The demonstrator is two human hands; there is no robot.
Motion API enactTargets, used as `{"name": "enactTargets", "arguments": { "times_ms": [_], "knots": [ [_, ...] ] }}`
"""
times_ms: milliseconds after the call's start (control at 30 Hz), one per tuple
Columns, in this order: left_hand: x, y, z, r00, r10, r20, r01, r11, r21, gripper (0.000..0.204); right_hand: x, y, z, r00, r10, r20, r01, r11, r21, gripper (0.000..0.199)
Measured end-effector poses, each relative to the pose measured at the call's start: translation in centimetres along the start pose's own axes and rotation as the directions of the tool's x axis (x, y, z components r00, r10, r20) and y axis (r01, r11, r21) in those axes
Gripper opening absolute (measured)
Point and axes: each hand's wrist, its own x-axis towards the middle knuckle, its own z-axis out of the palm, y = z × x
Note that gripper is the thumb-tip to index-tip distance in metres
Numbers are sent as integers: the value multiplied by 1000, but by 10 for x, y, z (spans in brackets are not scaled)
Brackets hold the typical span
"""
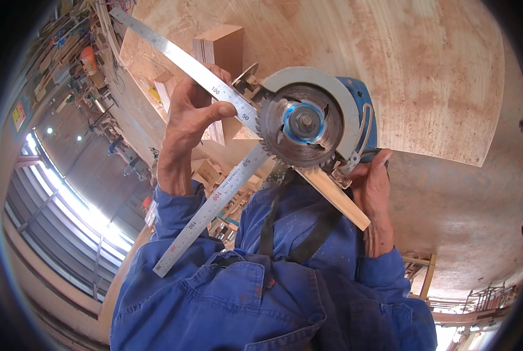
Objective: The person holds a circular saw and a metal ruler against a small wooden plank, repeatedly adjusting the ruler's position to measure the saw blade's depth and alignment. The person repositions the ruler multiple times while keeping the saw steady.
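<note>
My left hand [186,120] grips a steel framing square [208,82], thumb and fingers closed on one arm of it. The square's corner meets the toothed edge of a round saw blade [279,137], and its other arm slants down toward my left sleeve. That blade belongs to a circular saw with a grey guard [308,75] and a blue body [359,96], turned so the blade faces me. My right hand [371,196] is closed around the saw at its lower right side; part of the grip is hidden. A light wooden strip [337,202] juts out below the blade.
A large plywood sheet [425,70] spreads behind the saw, with a wooden block [223,44] standing on it. Wood offcuts [206,175] lie below my left hand. At the far left are cluttered tools and an orange bucket [88,58].
</note>
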Motion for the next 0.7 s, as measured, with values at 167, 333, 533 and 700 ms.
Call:
{"name": "enactTargets", "arguments": {
  "times_ms": [167, 333, 533, 700],
  "knots": [
    [-1, -1, -1, 1000, 5, -7, -4, 1000, 20, 48, 0, 2, -2, 999, 1, -32, 0, 1000, 7, 80],
    [-1, 1, 2, 1000, 1, -15, -1, 999, 40, 49, -1, 3, -5, 999, 3, -35, 0, 996, 88, 79],
    [-1, 0, 1, 1000, -5, -19, 5, 1000, 30, 50, -6, -15, 16, 983, 73, -169, -42, 983, 180, 63],
    [-2, -2, 0, 1000, 12, -16, -12, 1000, 22, 50, -7, -14, 16, 991, 40, -128, -17, 984, 179, 62]
  ]
}}
